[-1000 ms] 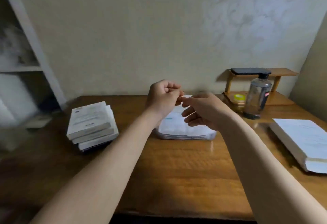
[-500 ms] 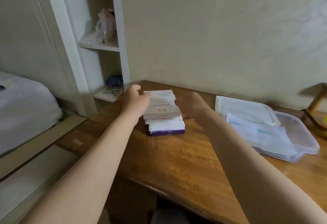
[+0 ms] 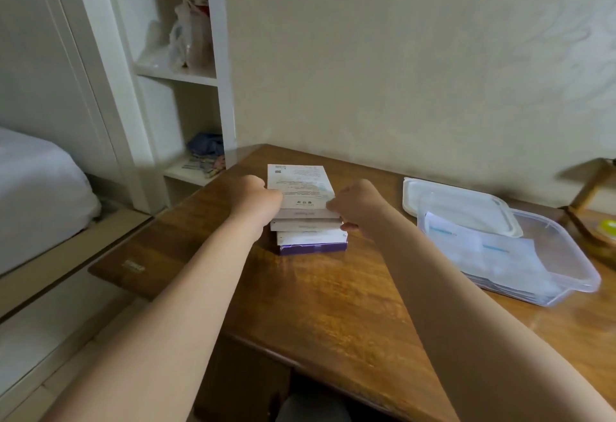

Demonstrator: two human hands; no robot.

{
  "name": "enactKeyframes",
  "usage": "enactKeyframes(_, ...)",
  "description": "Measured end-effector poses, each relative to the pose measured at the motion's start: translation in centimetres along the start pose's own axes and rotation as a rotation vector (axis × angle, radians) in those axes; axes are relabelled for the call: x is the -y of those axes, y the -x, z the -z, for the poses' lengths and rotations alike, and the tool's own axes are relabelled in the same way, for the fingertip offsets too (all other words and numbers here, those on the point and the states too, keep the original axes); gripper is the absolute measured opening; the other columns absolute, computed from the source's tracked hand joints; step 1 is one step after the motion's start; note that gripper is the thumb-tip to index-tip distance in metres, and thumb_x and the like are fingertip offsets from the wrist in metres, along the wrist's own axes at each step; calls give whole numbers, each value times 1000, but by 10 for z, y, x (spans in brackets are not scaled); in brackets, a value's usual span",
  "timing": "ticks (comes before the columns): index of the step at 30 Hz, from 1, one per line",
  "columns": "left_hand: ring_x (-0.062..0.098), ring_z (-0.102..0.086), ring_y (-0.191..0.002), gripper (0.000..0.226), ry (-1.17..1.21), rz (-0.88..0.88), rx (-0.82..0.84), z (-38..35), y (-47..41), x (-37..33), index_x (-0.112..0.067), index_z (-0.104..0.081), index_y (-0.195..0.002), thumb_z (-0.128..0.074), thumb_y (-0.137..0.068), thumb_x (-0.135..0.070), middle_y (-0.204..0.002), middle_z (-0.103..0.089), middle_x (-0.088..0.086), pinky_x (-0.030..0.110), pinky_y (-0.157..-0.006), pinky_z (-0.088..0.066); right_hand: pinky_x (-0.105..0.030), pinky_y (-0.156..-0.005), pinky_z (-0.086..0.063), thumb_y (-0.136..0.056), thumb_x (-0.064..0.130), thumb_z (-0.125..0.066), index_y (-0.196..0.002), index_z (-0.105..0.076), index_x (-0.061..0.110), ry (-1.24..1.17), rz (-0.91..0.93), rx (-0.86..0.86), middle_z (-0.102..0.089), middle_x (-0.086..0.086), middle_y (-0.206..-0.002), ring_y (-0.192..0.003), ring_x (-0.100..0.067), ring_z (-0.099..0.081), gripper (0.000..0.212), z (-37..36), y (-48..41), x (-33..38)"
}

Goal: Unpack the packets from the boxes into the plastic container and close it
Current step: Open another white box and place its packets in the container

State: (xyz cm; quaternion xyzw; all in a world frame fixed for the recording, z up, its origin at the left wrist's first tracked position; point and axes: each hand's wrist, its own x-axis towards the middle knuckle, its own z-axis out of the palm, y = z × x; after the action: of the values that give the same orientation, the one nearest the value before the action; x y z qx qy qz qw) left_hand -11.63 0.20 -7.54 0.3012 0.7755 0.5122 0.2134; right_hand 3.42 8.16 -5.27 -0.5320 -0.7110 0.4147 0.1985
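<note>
Pale wall and white fittings fill the back of the room on my feed, with a bed [image 3: 36, 188] at the far left and a shelf unit [image 3: 220, 94] beside it holding a plastic bag [image 3: 190, 34]. Right of that starts the wooden worktop [image 3: 333, 305]. The left hand [image 3: 256, 198] is curled tight against the left side of the top box [image 3: 300, 185], thumb on its upper face. That box sits on a stack of boxes [image 3: 310, 238] near the worktop's far-left corner, the bottom one purple-edged. The right hand [image 3: 358, 208] grips the top box's right edge, its fingers [image 3: 345, 225] tucked under. Further right, well apart from the stack, the plastic container [image 3: 580, 275] stands uncovered with flat white packets [image 3: 483, 248] lying in it. Its lid [image 3: 456, 205] lies just behind, against the far-left rim. A wooden stand [image 3: 586, 188] shows at the right edge.
</note>
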Motion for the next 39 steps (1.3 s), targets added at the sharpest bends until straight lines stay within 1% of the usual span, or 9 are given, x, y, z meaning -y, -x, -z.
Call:
enactKeyframes(4,14,-64,-83,9,44,-15,-16,5,2,-8,-1,-66,-84,-62,-92,1,-98,-70,4,20,-55,-46,-33,-65,-53,-91,4,-66,-101,-63,-4,-142,-37,-21,-69,-17,-102,-78,-27,-63,13,4,5,-1)
enactKeyframes(8,11,-55,-69,37,159,-2,13,4,13,-27,-17,-46,-68,-67,-91,2,-79,-58,-2,24,-61,-49,-28,-58,-52,-90,-3,-66,-102,-66,1,-304,-4,-62,-68,-14,-107,-79,-24,-62,13,18,13,-5)
enactKeyframes(11,30,-72,-90,9,361,38,105,-6,18,-46,-3,-67,-81,-69,-86,5,-91,-75,11,48,-88,-61,-29,-61,-55,-90,-5,-63,-102,-67,6,-376,37,-118,-70,-11,-106,-81,-20,-62,17,42,17,-10)
enactKeyframes(14,29,-71,-104,24,606,108,295,-30,30,-66,-12,-68,-102,-59,-90,8,-108,-75,9,47,-97,-57,-36,-75,-58,-88,-5,-63,-89,-68,12,-394,74,-141,-73,-9,-97,-84,-22,-65,18,76,19,-19)
enactKeyframes(21,28,-74,-104,41,774,144,556,-121,53,-87,-23,-60,-130,-59,-96,1,-113,-77,8,38,-76,-64,-39,-75,-59,-85,1,-62,-84,-68,19,-118,161,-252,-75,-6,-92,-76,-23,-66,19,154,19,-67)
enactKeyframes(23,26,-75,-99,40,768,128,580,-146,61,-91,-24,-61,-127,-61,-96,1,-112,-77,8,36,-68,-64,-30,-73,-53,-86,10,-63,-104,-72,18,134,201,-317,-73,-2,-102,-78,-18,-63,21,171,16,-86)
enactKeyframes(27,29,-78,-91,35,740,79,612,-197,74,-99,-19,-62,-126,-63,-96,0,-110,-76,13,42,-69,-64,-34,-98,-47,-89,13,-60,-132,-63,22,381,351,-415,-58,-6,-129,-112,-26,-58,45,193,13,-110)
enactKeyframes(35,29,-78,-91,40,686,-48,674,-253,78,-116,-15,-59,-133,-62,-96,1,-119,-73,11,40,-65,-63,-36,-85,-52,-89,9,-62,-105,-77,20,360,468,-426,-68,1,-109,-96,-18,-63,25,222,0,-142)
enactKeyframes(39,30,-78,-90,38,708,-38,673,-258,69,-117,-15,-58,-132,-60,-97,1,-119,-73,10,39,-62,-62,-14,-72,-46,-88,12,-65,-97,-79,19,388,471,-399,-67,6,-96,-82,-9,-59,17,233,-13,-147)
